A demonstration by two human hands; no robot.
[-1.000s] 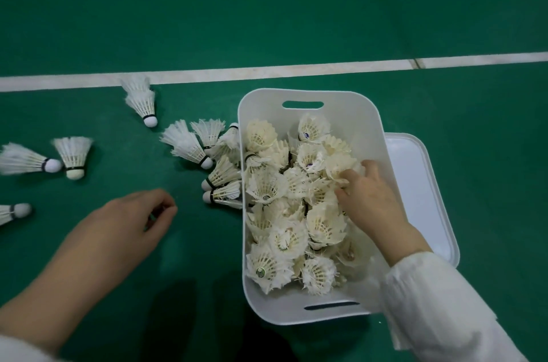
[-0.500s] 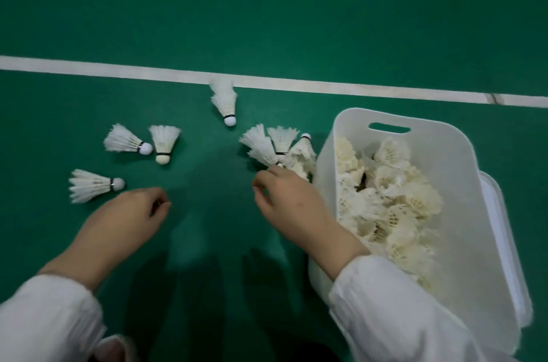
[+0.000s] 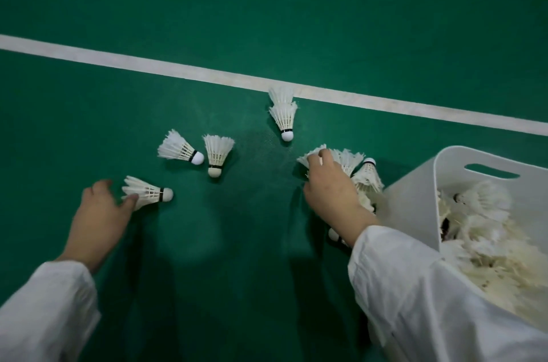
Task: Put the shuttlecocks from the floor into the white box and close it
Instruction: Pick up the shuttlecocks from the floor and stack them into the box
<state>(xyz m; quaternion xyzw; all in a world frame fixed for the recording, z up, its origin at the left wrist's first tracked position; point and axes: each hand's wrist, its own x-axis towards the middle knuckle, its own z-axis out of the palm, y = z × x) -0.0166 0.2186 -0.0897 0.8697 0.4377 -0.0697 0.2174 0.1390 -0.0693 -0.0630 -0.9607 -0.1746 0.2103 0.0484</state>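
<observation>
Where shuttlecocks [image 3: 218, 154] lie on floor [image 3: 237, 6]: white box [image 3: 412, 201].
Left grip [image 3: 100, 213] spread, touching lone shuttlecock [image 3: 148, 192]; right grip [image 3: 332, 192] pinching clustered shuttlecock [image 3: 308, 157].

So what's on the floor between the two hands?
One shuttlecock at the left hand; then bare green floor up to the right hand. Head view.

Two bare hands; long loose white sleeves [image 3: 421, 296], creased fabric, cuffs at wrists

left hand [image 3: 99, 213] reaches forward, fingers loosely spread; right hand [image 3: 330, 188] palm down, fingers bent, grip hidden.
</observation>
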